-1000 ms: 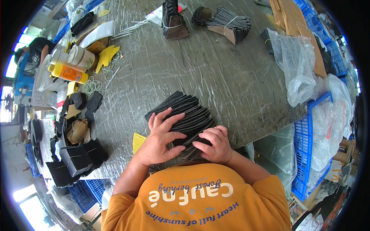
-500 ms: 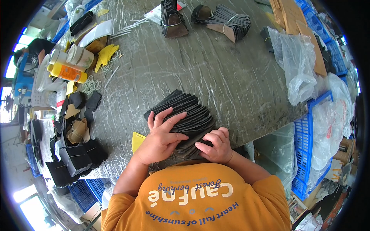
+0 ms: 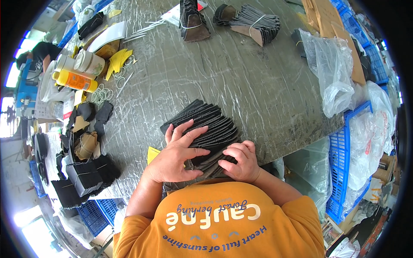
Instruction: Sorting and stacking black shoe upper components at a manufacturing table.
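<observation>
A fanned stack of black, flat, textile-like pieces (image 3: 211, 122) lies on the table close in front of me. Across its left side rests my left hand (image 3: 176, 152), fingers spread over the top pieces and thumb stretched apart near the stack's lower edge. My right hand (image 3: 241, 160) is at the lower right end, its fingers curled and pinching the edges of the lowest pieces. What sits between those fingertips is partly hidden. Beside my left wrist a yellow piece (image 3: 152, 154) shows.
Banded bundles of dark pieces (image 3: 258, 26) lie at the far edge. On the left are jars (image 3: 89, 63), a yellow bottle (image 3: 75, 81), rubber bands (image 3: 102, 94) and black stacks (image 3: 88, 176). Clear plastic bags (image 3: 329, 64) and a blue crate (image 3: 339, 172) are on the right.
My left thumb has swung down and away from the other fingers, toward the stack's lower edge. My right hand and the stack have barely shifted.
</observation>
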Motion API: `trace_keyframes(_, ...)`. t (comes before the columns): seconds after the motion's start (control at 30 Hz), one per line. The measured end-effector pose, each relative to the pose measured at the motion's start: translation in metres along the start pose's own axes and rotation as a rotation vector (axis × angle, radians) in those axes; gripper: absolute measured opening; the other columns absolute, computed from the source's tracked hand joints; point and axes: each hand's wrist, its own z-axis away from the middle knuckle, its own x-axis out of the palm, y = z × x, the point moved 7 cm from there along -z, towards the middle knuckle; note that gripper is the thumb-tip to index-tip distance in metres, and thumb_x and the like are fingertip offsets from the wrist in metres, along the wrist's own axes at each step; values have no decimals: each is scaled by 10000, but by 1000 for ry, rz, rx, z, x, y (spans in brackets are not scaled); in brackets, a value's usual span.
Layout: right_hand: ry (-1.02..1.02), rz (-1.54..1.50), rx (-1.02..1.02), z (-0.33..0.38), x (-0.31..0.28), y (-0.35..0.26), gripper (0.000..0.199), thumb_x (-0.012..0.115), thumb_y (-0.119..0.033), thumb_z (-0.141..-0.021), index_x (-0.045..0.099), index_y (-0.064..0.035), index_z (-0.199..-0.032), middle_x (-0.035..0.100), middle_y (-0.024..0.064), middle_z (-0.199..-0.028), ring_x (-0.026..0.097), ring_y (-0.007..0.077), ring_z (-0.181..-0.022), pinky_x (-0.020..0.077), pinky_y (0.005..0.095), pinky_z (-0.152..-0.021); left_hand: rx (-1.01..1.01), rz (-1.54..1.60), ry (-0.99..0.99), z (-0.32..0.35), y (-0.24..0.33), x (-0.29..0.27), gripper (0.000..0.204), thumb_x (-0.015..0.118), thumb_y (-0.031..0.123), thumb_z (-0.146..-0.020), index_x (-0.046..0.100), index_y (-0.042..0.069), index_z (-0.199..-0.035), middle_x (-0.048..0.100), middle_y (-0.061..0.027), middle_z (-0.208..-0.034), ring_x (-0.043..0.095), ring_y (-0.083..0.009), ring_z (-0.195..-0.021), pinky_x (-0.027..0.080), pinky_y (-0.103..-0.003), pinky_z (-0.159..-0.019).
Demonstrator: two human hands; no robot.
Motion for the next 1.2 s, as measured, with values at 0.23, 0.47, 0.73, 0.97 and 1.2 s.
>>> trace_keyframes(0.23, 46, 9, 21, 2, -2, -2, 478, 789, -200, -594, 600, -245, -1030, 524, 26, -1066, 542, 241, -880, 384, 433, -817, -48, -10, 161, 3, -11, 10, 347, 775, 70, -603, 755, 143, -942, 457, -115, -1456, 280, -406, -1400, 93, -613, -1126)
trace_keyframes(0.47, 24, -35, 42, 0, -3, 1, 214, 681, -184, -755, 596, -195, -952, 555, 18, -969, 562, 215, -876, 407, 394, -776, 7, -17, 98, 3, -4, 7, 229, 711, 87, -716, 759, 159, -927, 442, -117, -1469, 258, -415, -1403, 62, -612, -1127)
trace_keyframes(0.73, 20, -24, 37, -2, -5, -1, 194, 677, -188, -766, 604, -186, -946, 585, 31, -1014, 579, 229, -924, 412, 402, -813, 28, 104, 67, 4, -1, 1, 297, 765, 243, -685, 764, 157, -969, 434, -120, -1476, 229, -418, -1418, 31, -625, -1122)
trace_keyframes(0.97, 16, -27, 36, -3, -4, -1, 185, 667, -196, -767, 606, -183, -941, 587, 34, -1019, 579, 230, -936, 410, 406, -825, -23, 29, 131, 3, 3, 4, 310, 806, 221, -597, 765, 139, -893, 472, -105, -1445, 265, -405, -1404, 63, -642, -1119)
trace_keyframes(1.2, 11, -15, 37, -3, -3, -1, 184, 657, -195, -776, 596, -185, -949, 581, 34, -1016, 575, 228, -930, 410, 405, -821, -31, 18, 159, 3, 7, 3, 304, 788, 189, -584, 761, 128, -880, 493, -90, -1424, 282, -385, -1400, 61, -639, -1119)
